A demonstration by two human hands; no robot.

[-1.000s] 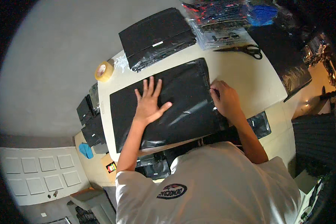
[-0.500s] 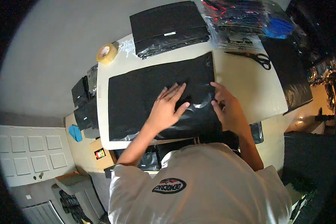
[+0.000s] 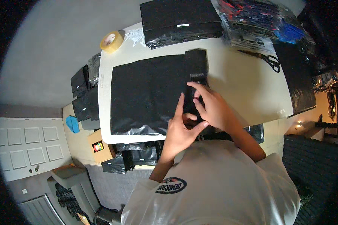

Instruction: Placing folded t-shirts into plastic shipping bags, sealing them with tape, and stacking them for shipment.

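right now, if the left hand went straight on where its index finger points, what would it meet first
Probably the right hand, at its index fingertip, though depth is unclear. Passing that, the left hand would cross the black sheet toward the stack of black packages.

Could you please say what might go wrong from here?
The black plastic sheet might crease unevenly: its far edge has a step near the right corner, and the part by the right hand and left hand looks folded. The tape roll near the far left corner of the white table could get knocked off.
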